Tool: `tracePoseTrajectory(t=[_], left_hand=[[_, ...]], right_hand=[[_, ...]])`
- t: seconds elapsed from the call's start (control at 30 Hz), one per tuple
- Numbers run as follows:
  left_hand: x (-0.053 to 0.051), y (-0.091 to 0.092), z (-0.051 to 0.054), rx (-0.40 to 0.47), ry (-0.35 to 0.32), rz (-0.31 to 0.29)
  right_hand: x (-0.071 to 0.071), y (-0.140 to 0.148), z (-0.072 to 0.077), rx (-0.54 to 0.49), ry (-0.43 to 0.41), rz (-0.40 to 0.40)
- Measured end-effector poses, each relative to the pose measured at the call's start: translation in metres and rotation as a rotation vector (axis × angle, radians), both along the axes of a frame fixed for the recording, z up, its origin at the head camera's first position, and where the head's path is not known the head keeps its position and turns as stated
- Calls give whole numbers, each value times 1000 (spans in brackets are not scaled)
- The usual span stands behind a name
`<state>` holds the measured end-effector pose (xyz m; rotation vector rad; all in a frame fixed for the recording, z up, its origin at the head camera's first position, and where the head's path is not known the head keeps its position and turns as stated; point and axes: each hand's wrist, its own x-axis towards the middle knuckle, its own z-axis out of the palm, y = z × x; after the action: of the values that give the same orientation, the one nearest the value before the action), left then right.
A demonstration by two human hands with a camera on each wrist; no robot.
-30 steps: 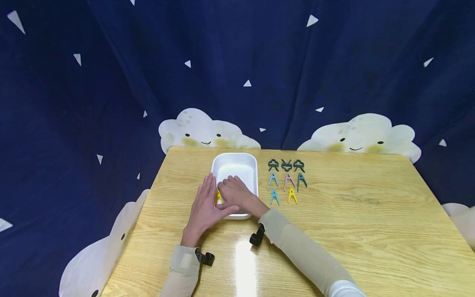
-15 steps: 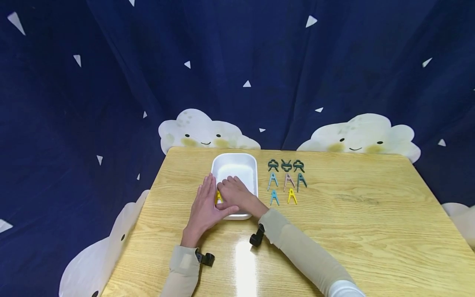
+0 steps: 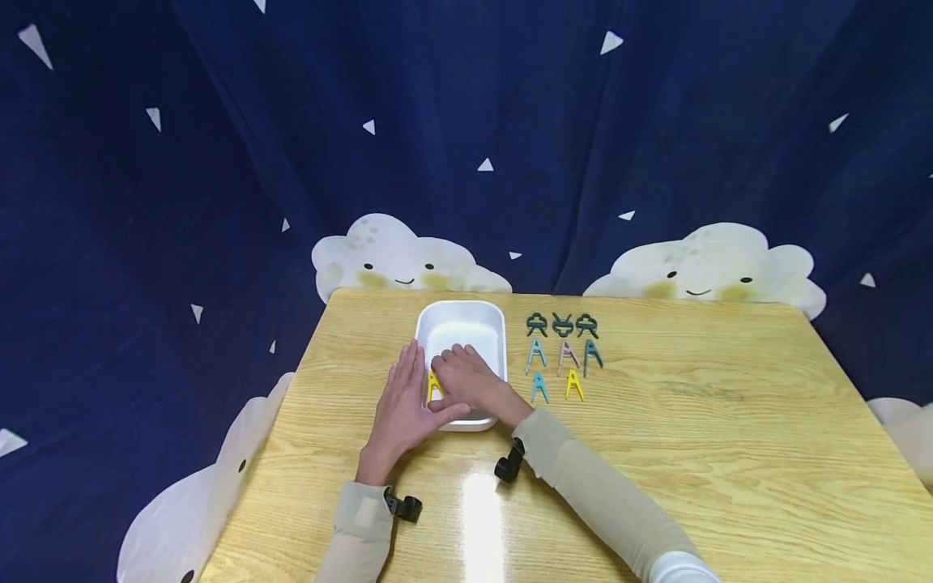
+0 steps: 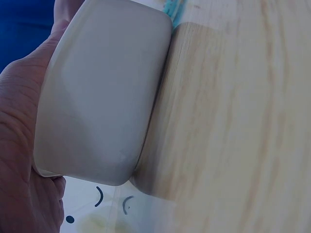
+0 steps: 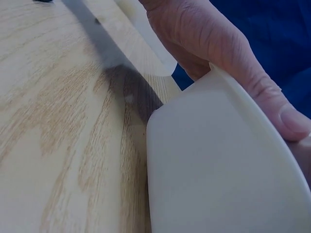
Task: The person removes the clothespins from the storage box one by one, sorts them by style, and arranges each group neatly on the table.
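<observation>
A white tray [image 3: 461, 314] stands on the wooden table [image 3: 678, 421]. My left hand [image 3: 399, 405] lies along its left side with straight fingers, and the thumb reaches over the front rim. The right hand [image 3: 469, 379] is down inside the tray, its fingers curled. Between its index finger and thumb it grips a yellow clothespin [image 3: 433, 377], partly hidden by the fingers. In the left wrist view the tray's outer wall [image 4: 102, 92] blocks the inside. The right wrist view shows the left hand [image 5: 214, 39] with its thumb at the tray's rim.
Right of the tray lie three dark green clover-shaped clips [image 3: 536, 323] in a row. Nearer are light blue clothespins [image 3: 538, 379], a pink one [image 3: 565, 348], a dark green one [image 3: 591, 348] and a yellow one [image 3: 573, 376]. A dark blue curtain [image 3: 437, 81] hangs behind the table.
Over the last half second my right hand has shifted slightly right, and the yellow clothespin has moved with it. My left hand and the tray have stayed in place.
</observation>
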<state>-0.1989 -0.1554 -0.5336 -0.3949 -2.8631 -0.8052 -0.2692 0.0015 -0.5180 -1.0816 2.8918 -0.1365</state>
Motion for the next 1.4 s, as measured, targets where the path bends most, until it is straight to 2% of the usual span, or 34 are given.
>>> tracePoseTrajectory(t=[0.3,0.63,0.8,1.07,1.4], left_hand=[[2,1,-2,3,-19,1],[2,1,-2,13,-1,0],[1,0,-2,0,10,4],[0,0,-2,-21,-14,7],[-1,-1,-1,-12,-13,15]], right_hand=[[2,4,-1,-4,-7,1],[5,24,14,-32,11,-40],[7,40,25,-75,54,-70],[18,66,38,-178,94,-94],[30,123,51,-266,128,-181]])
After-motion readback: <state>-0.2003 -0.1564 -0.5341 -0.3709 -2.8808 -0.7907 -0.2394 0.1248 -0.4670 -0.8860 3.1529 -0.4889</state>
